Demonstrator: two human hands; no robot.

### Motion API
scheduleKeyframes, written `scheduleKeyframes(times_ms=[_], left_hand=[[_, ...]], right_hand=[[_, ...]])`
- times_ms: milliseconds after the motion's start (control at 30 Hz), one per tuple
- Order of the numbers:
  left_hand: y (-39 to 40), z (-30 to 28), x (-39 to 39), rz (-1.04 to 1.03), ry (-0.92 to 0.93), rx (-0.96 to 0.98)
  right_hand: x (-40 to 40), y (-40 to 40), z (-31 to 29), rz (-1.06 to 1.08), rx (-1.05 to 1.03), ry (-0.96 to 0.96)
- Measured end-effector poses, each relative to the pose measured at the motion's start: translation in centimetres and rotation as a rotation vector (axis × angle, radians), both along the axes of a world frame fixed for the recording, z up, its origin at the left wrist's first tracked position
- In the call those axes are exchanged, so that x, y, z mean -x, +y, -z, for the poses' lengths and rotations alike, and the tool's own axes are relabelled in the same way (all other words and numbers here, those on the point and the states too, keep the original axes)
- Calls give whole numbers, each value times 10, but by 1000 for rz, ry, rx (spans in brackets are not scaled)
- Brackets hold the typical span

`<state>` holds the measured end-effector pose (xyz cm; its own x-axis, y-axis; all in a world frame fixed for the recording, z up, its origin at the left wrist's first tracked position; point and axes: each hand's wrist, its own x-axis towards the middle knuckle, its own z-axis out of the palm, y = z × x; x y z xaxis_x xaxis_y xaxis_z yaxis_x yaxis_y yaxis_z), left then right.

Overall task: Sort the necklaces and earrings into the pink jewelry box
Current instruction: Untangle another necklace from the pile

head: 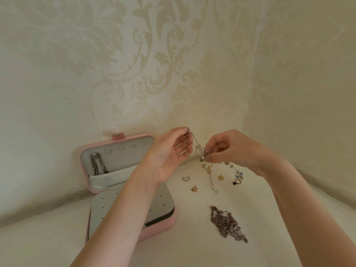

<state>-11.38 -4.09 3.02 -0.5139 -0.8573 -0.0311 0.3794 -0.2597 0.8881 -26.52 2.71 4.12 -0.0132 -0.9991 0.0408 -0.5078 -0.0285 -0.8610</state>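
The pink jewelry box (159,227) lies open at the left, its lid propped against the wall. A silver necklace (95,163) hangs from a hook inside the lid. Above the table, my left hand (169,155) pinches one end of a thin chain necklace with pearl charms (198,146), and my right hand (231,148) pinches it lower down. Its tail (212,182) dangles onto the table. Several loose earrings (237,175) lie to the right of it. A gold earring (194,188) and a ring-like ear cuff (185,178) lie near the box.
A tangled pile of dark silver chains (227,223) sits on the white table in front of the earrings. Patterned cream walls close in behind and on the right. My left forearm crosses over the box's perforated earring panel (100,209).
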Motion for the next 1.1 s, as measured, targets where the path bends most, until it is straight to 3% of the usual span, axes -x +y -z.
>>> scheduleKeyframes(times_ms=[167,367,533,667,833,933,1100], left_hand=[[3,-2,2,-66,-43,196],[9,-5,3,-18,-33,238],[12,-2,6,-122,-183,347],[13,-2,7,-179,-233,356],[14,-7,7,-129,-103,280],[15,-9,6,-86,-65,307],[16,-10,4,-99,-206,486]], right_hand=[[-1,2,-2,-53,-33,14],[-4,3,-2,-98,-43,11],[-2,4,-1,-133,-41,2],[0,2,0,-107,-25,-8],[-1,1,3,-70,-16,43],[-1,1,2,-47,36,-52],[-8,-3,3,27,113,-243]])
